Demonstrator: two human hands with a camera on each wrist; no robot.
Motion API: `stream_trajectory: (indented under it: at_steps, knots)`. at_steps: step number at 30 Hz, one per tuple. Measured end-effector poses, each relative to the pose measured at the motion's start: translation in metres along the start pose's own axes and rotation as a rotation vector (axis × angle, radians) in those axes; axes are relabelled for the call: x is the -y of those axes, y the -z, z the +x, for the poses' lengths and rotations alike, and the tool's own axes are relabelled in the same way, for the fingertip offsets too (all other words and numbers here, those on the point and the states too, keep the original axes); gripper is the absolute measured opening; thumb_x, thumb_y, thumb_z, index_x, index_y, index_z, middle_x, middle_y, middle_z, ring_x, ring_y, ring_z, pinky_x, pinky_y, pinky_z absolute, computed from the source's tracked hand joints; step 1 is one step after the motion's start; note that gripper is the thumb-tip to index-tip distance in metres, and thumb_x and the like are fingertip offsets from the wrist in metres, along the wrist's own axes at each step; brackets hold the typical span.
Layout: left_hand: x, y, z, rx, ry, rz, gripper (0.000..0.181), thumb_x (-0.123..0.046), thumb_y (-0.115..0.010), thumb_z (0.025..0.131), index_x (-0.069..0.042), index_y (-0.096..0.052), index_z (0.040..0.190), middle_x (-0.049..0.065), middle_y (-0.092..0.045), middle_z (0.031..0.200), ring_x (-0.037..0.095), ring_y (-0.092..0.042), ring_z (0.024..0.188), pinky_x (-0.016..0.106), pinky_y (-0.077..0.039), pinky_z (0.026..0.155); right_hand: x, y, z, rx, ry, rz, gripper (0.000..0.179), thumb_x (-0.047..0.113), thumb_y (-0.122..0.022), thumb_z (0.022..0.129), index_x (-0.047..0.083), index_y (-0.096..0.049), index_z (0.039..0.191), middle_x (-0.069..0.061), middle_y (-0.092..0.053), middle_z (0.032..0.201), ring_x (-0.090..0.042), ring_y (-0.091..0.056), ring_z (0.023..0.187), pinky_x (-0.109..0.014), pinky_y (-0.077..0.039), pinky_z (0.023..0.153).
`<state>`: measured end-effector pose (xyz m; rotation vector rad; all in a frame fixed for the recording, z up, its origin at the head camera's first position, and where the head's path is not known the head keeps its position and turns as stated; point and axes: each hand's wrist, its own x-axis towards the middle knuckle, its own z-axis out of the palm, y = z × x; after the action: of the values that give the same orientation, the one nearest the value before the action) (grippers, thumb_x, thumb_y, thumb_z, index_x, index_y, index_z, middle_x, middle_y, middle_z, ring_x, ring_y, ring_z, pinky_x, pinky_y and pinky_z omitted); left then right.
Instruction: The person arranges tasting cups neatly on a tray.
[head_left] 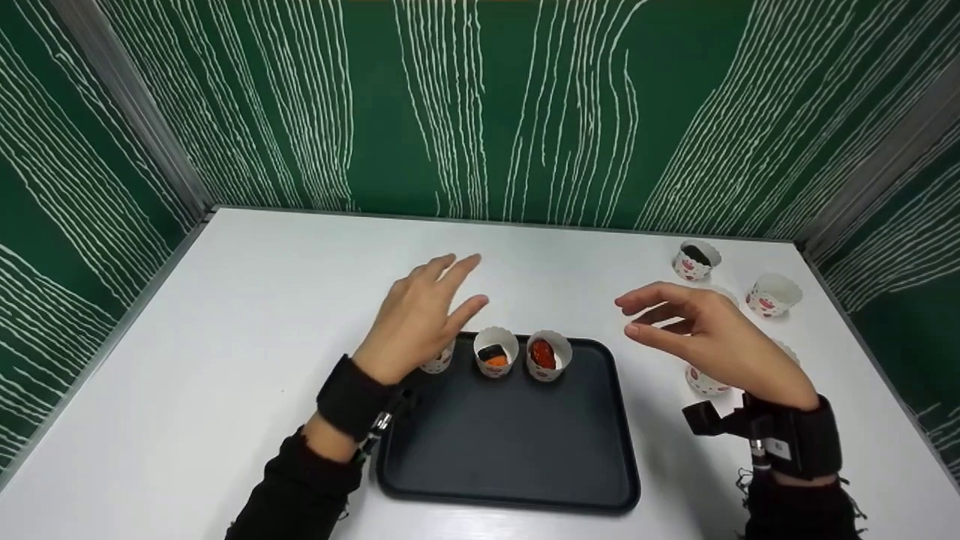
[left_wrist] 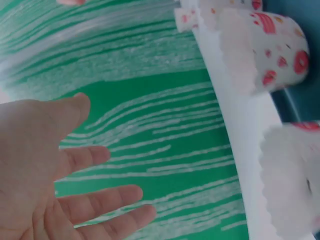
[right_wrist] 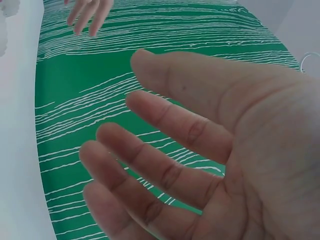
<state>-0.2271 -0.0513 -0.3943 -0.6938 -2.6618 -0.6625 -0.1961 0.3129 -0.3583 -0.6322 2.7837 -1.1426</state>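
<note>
Nearest me, my black sleeves (head_left: 300, 487) end short of the dark straps (head_left: 352, 397) on my wrists. Before me lies the tray (head_left: 510, 450), black and flat on the white table (head_left: 187, 360). My left hand (head_left: 416, 322) hangs above its far left corner, fingers spread and thumb apart, holding nothing. My right hand (head_left: 705, 334) is off to the right of the tray, over the table, its fingers loosely bent, the thumb apart from them, and it too holds nothing. Three paper cups line the tray's far edge: the left cup (head_left: 437, 366), partly hidden behind my left hand; the middle cup (head_left: 510, 343), with an orange and black piece (head_left: 493, 355) inside; and the right cup (head_left: 559, 347), with a red piece (head_left: 542, 354) in it. More cups (head_left: 703, 381) stand on the table to the right, some partly covered by my right hand and wrist. Beyond those are the pale cup (head_left: 784, 289) near the table's right edge and, farther back, the far cup (head_left: 684, 266) with a dark piece (head_left: 697, 255) inside. Behind everything rises the green wall (head_left: 495, 112), streaked with wavy white lines.
</note>
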Motion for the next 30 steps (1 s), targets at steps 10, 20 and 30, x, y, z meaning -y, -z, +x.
stream_trajectory:
  at_steps: [10, 20, 30]
  knots:
    - [0.023, 0.002, -0.018, -0.108, 0.119, 0.050, 0.057, -0.039, -0.065, 0.107, -0.012, -0.057, 0.156, 0.031, -0.058, 0.151, 0.051, -0.060, 0.138, 0.070, -0.050, 0.106, -0.004, 0.001, 0.003, -0.002, -0.057, 0.020, 0.034, 0.038, -0.072, 0.104, 0.029, -0.068, 0.137, 0.007, -0.067, 0.141, -0.001, -0.071, 0.117, -0.017, -0.057, 0.094]
    - [0.027, 0.004, -0.021, -0.115, 0.162, 0.033, 0.056, -0.037, -0.067, 0.106, -0.010, -0.059, 0.154, 0.032, -0.060, 0.149, 0.051, -0.060, 0.136, 0.069, -0.052, 0.103, -0.016, -0.005, 0.008, -0.008, -0.042, 0.003, 0.041, 0.036, -0.072, 0.104, 0.025, -0.065, 0.143, 0.001, -0.065, 0.147, -0.014, -0.072, 0.121, -0.016, -0.056, 0.095]
    - [0.032, 0.007, -0.020, -0.116, 0.181, 0.009, 0.053, -0.033, -0.066, 0.107, -0.008, -0.058, 0.154, 0.032, -0.060, 0.149, 0.052, -0.061, 0.135, 0.068, -0.053, 0.104, -0.037, 0.018, 0.024, 0.004, -0.105, -0.112, 0.054, 0.040, -0.070, 0.105, 0.015, -0.057, 0.151, -0.012, -0.059, 0.154, -0.040, -0.067, 0.129, -0.008, -0.049, 0.089]
